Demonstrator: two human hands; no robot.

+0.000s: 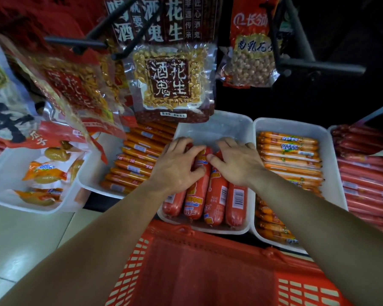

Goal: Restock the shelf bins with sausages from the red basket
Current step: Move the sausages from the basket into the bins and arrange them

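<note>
Several thick red sausages lie side by side in the middle white shelf bin. My left hand rests on the left ones, its fingers curved over their far ends. My right hand lies on the right ones, thumb against a sausage, fingers bent over the far ends. The far part of this bin shows bare white bottom. The red basket sits below the bin, at the bottom of the view; I see no sausage in its visible part.
A bin of thin orange sausages stands to the left, a bin of corn sausages to the right, red sticks at far right. A tray of snack packs sits far left. Peanut bags hang overhead on black hooks.
</note>
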